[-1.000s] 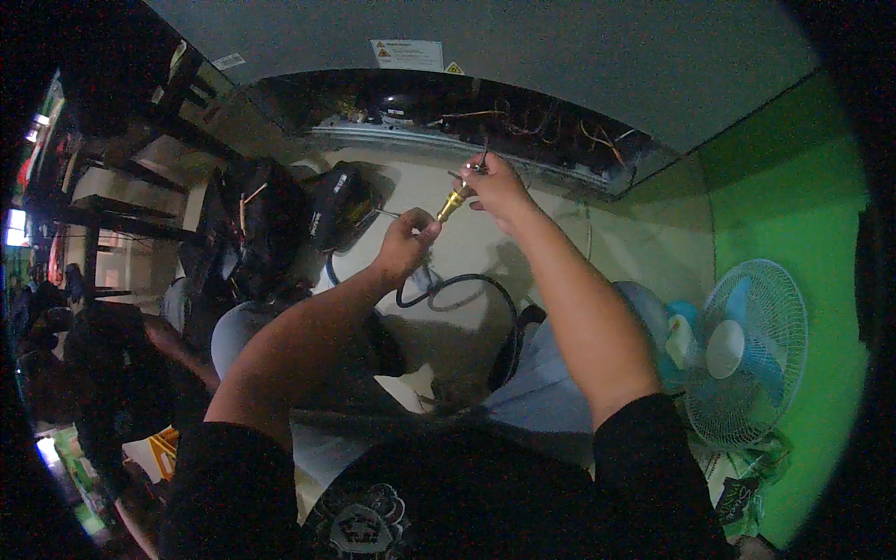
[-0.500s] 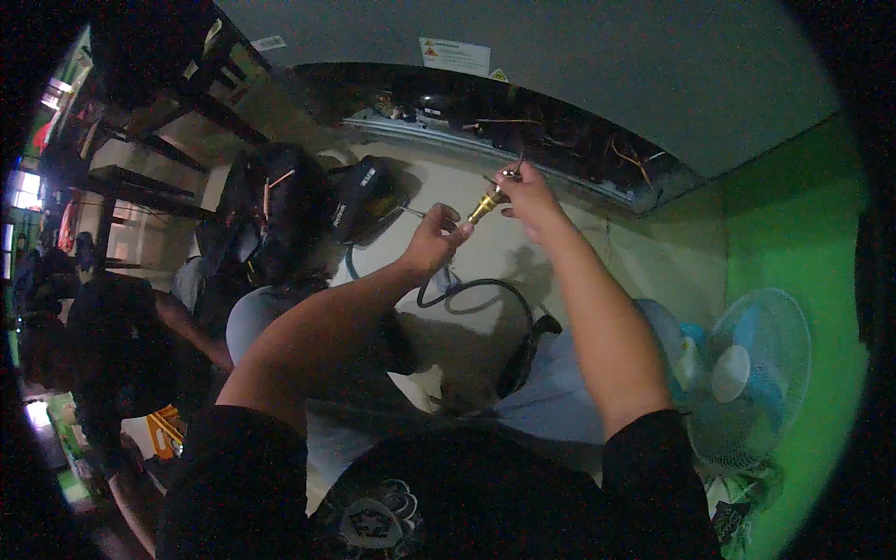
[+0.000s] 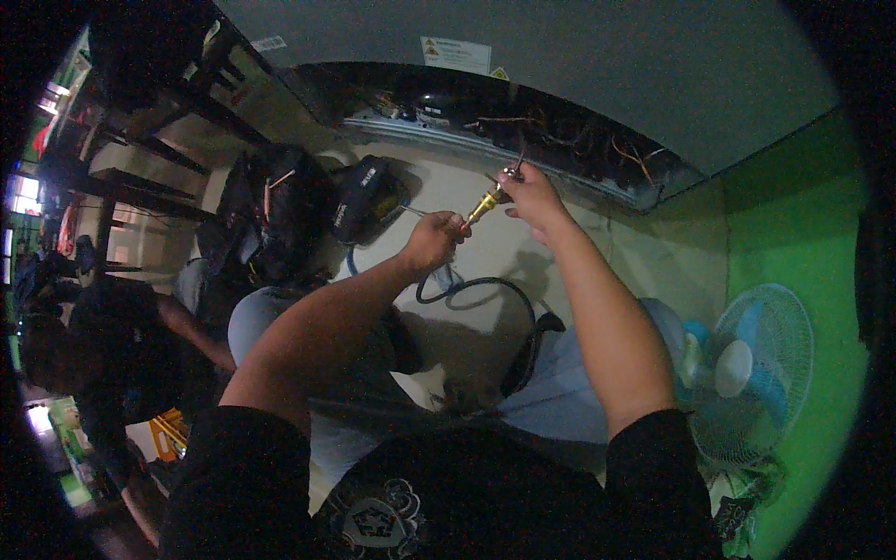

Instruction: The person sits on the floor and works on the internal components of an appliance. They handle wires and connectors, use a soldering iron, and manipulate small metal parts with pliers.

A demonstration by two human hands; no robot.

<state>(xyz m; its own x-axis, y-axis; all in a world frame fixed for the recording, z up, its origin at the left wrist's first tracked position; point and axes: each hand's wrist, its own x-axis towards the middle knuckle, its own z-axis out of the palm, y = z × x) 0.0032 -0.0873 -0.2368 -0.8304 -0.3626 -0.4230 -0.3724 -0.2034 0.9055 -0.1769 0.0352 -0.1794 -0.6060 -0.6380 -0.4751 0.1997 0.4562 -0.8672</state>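
Observation:
In front of the open lower compartment, both my hands hold up a slim brass-coloured fitting with a silvery end piece. It tilts, its silvery end up and to the right. My right hand grips around that end, with a thin dark rod or stem sticking up beside it. Closed at the lower brass end is my left hand, thumb and fingers pinched there. A thin light rod runs from near my left knuckles toward a black case; whether I hold it cannot be told.
The large grey appliance has an open base with wires and dark parts. A black hose curls on the floor beside the black case. A black bag stands left. A fan is right; another person is left.
My left fingers have closed in more tightly around the brass fitting's lower end. My right hand and the fitting have hardly moved.

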